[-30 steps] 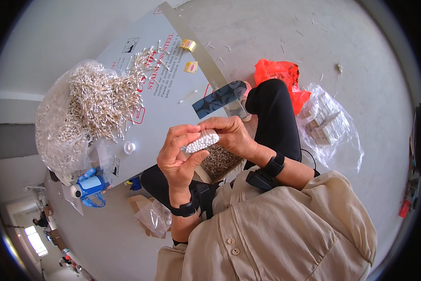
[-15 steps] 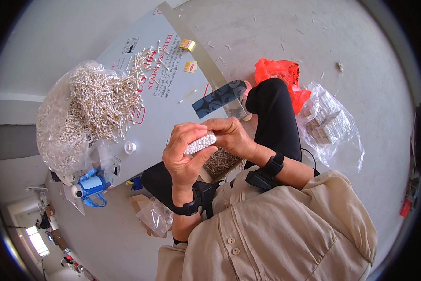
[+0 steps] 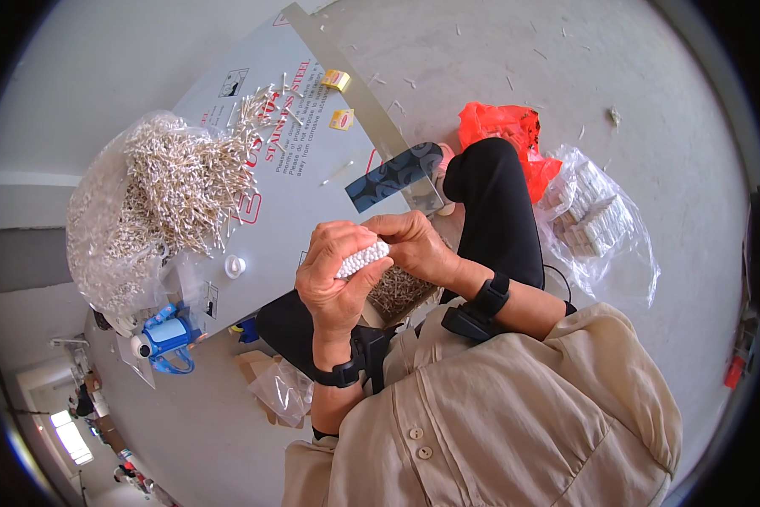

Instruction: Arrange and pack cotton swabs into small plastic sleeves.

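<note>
- The left hand [image 3: 329, 275] grasped a cotton-swab bundle [image 3: 363, 259] near the center of the frame, fingers across the upper side and thumb along the lower side.
- The right hand [image 3: 416, 245] was closed at the upper right end of the same bundle; its fingertips were partly hidden.
- The bundle was tilted, with its white tips directed toward the lower edge of the frame.
- An open carton [image 3: 370, 317] containing thin sticks [image 3: 399, 291] was located below the hands.
- The counter [image 3: 283, 241] extended from the center to the upper left of the frame.
- A clear plastic bag [image 3: 92, 241] at the left of the frame contained a large heap of loose swabs [image 3: 185, 177], some spilled onto the counter.
- Two small yellow boxes [image 3: 341, 119] were positioned near the counter's upper right edge, apart from each other.
- A round white part [image 3: 235, 266] lay on the counter, right of the bag.
- A blue bottle [image 3: 167, 335] was located at the lower left.
- A red bag [image 3: 547, 177] and a clear bag with white packs [image 3: 595, 224] lay side by side at the right.
</note>
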{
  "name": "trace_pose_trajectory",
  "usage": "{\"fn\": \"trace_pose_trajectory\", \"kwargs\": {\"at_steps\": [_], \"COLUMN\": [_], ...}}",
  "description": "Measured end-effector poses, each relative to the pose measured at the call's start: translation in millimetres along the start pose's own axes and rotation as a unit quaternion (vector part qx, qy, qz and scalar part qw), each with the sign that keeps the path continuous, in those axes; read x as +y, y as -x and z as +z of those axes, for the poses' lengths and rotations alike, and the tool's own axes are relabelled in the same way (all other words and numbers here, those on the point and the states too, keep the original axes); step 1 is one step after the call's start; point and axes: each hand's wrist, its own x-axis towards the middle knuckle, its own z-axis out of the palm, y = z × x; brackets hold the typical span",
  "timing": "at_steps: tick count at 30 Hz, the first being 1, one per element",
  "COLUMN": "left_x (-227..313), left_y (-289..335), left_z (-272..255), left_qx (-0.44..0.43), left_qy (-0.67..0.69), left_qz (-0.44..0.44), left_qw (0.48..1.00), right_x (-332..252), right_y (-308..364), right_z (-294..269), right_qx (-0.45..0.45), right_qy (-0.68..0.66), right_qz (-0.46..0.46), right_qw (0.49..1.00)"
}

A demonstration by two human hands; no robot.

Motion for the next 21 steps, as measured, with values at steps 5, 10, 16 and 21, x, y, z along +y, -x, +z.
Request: {"fn": "trace_pose_trajectory", "kwargs": {"at_steps": [5, 10, 16, 21], "left_x": [1.1, -12.7, -13.8, -18.1], "left_y": [4.4, 9.5, 11.8, 16.5], "left_z": [2.9, -3.3, -1.5, -4.2], "left_qx": [0.038, 0.030, 0.048, 0.055], "left_qy": [0.074, 0.039, 0.054, 0.043], "left_qz": [-0.096, -0.072, -0.098, -0.150], "left_qw": [0.992, 0.996, 0.993, 0.986], "right_x": [-2.4, 2.4, 8.8, 13.7], "right_y": [-1.7, -0.9, -0.9, -0.1], "right_z": [-0.6, -4.6, -6.9, -9.2], "right_qx": [0.007, 0.003, -0.004, -0.005], "right_qy": [-0.027, -0.046, -0.075, -0.066], "right_qz": [-0.003, 0.050, 0.064, 0.068], "right_qw": [1.000, 0.998, 0.995, 0.995]}}
